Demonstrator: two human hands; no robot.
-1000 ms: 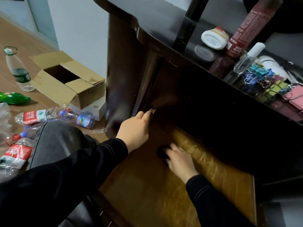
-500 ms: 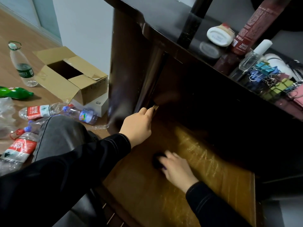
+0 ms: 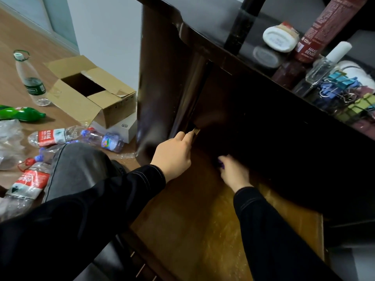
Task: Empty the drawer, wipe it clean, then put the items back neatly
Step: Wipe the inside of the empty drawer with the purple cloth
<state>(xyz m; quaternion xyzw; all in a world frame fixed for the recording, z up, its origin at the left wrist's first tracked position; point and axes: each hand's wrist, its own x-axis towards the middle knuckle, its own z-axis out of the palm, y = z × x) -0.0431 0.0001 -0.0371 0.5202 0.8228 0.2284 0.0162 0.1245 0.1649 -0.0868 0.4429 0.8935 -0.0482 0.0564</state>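
The pulled-out wooden drawer with a yellow-brown bottom (image 3: 203, 230) stands open under the dark glossy table (image 3: 203, 23), and its bottom is bare where it shows. The left hand (image 3: 172, 155) lies on the far left corner of the drawer, at the table's dark side panel; its fingers are curled over the drawer's edge there and grasp it. The right hand (image 3: 233, 171) is deeper inside, near the back of the drawer, in the shadow under the table top. It presses palm-down on the drawer bottom with its fingers closed over a small purple cloth-like thing (image 3: 221, 164), of which only a little part shows at the fingertips; the thing is blurred, so I cannot tell exactly what it is. The two hands are near each other, but they do not touch. Both arms wear black sleeves with light stitching.

On the table top, at the right, stand the things from outside the drawer: a white oval container with a lid (image 3: 281, 37), a tall dark red tube with white print (image 3: 324, 27), a clear glass bottle with a white cap (image 3: 324, 63) and a heap of coloured binder clips (image 3: 343, 86).

On the wooden floor (image 3: 24, 37) at the left lie an open brown cardboard box (image 3: 89, 92), a green plastic bottle (image 3: 20, 114) and several clear plastic bottles (image 3: 75, 136).
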